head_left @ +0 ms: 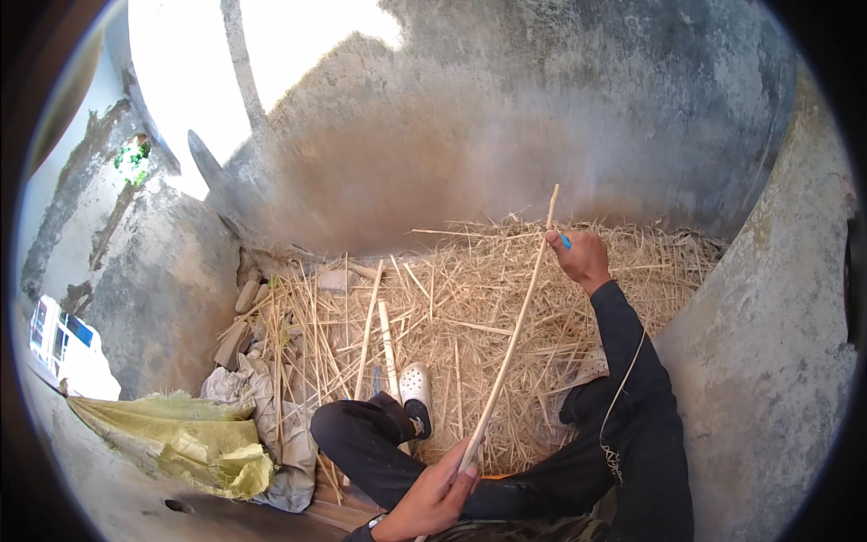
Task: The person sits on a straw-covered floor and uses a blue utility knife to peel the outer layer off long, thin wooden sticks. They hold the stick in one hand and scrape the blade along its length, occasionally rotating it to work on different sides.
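A long, thin pale strip of wood or cane (508,357) runs slantwise from my lap up to the far right. My left hand (435,499) is closed round its near end, above my thighs. Close to the far end, my right hand (582,259) grips a small blue-handled tool (566,241) that meets the strip; its working edge is too small to make out. The strip's tip sticks out beyond my right fist. From my right sleeve hangs a thin, pale shaving (621,388), curled at its lower end.
Straw-like shavings (479,298) cover the floor beyond my folded legs. Loose strips (387,339) lie near my white clog (415,384). Left are stones (247,296), a crumpled pale sack (291,474) and a yellow-green sack (181,443). Concrete walls (542,117) close in ahead and at both sides.
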`<state>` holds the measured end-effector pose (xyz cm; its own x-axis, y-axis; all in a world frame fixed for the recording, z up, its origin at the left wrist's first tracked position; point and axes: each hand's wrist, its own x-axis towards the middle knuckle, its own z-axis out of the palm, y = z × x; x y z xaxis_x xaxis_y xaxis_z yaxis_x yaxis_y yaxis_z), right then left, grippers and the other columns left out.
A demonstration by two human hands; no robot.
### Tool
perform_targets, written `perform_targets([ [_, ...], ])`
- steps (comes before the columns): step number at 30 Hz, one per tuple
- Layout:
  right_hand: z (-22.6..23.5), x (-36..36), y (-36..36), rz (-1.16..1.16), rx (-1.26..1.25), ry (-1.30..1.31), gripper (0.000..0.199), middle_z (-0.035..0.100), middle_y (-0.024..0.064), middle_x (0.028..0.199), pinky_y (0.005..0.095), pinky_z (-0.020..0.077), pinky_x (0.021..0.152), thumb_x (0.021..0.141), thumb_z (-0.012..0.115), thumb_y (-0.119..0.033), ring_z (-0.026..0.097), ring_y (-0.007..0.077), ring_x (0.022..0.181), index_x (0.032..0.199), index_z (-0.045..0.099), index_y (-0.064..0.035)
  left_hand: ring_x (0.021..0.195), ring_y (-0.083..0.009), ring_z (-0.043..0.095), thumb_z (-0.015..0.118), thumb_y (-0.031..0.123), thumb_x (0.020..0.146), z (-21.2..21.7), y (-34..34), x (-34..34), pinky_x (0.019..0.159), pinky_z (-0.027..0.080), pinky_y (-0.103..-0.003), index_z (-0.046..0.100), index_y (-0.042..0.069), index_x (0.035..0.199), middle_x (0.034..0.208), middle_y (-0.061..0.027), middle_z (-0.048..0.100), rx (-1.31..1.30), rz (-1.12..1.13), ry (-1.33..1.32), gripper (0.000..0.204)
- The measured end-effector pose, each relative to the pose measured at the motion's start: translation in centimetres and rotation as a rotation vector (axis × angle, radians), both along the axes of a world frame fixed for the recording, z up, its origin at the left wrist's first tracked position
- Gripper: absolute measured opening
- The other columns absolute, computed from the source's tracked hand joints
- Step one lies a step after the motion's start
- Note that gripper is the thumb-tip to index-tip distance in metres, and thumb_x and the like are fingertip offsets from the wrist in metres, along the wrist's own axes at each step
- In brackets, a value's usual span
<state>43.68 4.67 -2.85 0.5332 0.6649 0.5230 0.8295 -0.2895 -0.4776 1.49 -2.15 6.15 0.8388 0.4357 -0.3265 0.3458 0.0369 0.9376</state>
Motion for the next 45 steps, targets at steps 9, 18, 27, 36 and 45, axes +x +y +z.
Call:
perform_targets([
  [9, -1.2, 5.9, -0.8, -0.215, -0.078, -0.228, 0.073, 0.055, 0.0144, 0.052, 0.0462, 0.0436, 0.049, 0.084, 0.039, -0.074, 0.058, 0.0355, 0.052, 0.064, 0.063, -0.008, 0.066, -0.0117, 0.044, 0.042, 0.014, 0.099, -1.4, -0.5, -1.1, 0.059, 0.04, -0.026, 0.04, 0.003, 0.135, 0.073, -0.0018, 0.044, 0.176, -0.06, -0.072, 0.038],
  [18, -6.4, 10.7, -0.1, -0.436, 0.135, 0.308, 0.082, 0.052, 0.0174, 0.055, 0.0435, 0.0392, 0.054, 0.088, 0.033, -0.072, 0.052, 0.0307, 0.052, 0.061, 0.059, 0.0014, 0.054, -0.0031, 0.037, 0.042, 0.021, 0.1, -0.8, 1.8, -0.4, 0.049, 0.033, -0.017, 0.036, 0.004, 0.138, 0.075, -0.0005, 0.047, -0.401, 0.188, 0.006, 0.042],
  [27, 2.3, -14.8, -3.2, 0.529, -0.013, 0.015, 0.067, 0.05, 0.0079, 0.044, 0.0377, 0.0397, 0.04, 0.081, 0.051, -0.071, 0.052, 0.0257, 0.038, 0.052, 0.056, -0.0102, 0.044, -0.0039, 0.033, 0.047, 0.016, 0.096, -1.8, 5.9, 3.5, 0.045, 0.032, -0.018, 0.038, -0.004, 0.134, 0.076, -0.0038, 0.052, -0.498, 0.292, -0.229, 0.044],
  [36, 1.9, -14.9, -3.4, 0.422, 0.008, -0.074, 0.068, 0.05, 0.0084, 0.042, 0.0348, 0.0424, 0.039, 0.074, 0.057, -0.073, 0.056, 0.025, 0.039, 0.049, 0.052, -0.0103, 0.052, -0.0019, 0.034, 0.045, 0.018, 0.099, -0.8, 4.9, 4.0, 0.048, 0.029, -0.017, 0.037, 0.005, 0.139, 0.078, 0.0019, 0.048, -0.394, 0.235, -0.16, 0.042],
  [45, 1.6, -12.4, -2.4, 0.345, 0.006, -0.017, 0.068, 0.048, 0.0086, 0.042, 0.0376, 0.0393, 0.038, 0.08, 0.051, -0.071, 0.051, 0.026, 0.037, 0.05, 0.051, -0.0105, 0.058, -0.0018, 0.037, 0.045, 0.016, 0.099, -0.7, 3.6, 3.6, 0.052, 0.031, -0.017, 0.032, 0.006, 0.144, 0.078, 0.0027, 0.047, -0.204, 0.18, -0.113, 0.048],
])
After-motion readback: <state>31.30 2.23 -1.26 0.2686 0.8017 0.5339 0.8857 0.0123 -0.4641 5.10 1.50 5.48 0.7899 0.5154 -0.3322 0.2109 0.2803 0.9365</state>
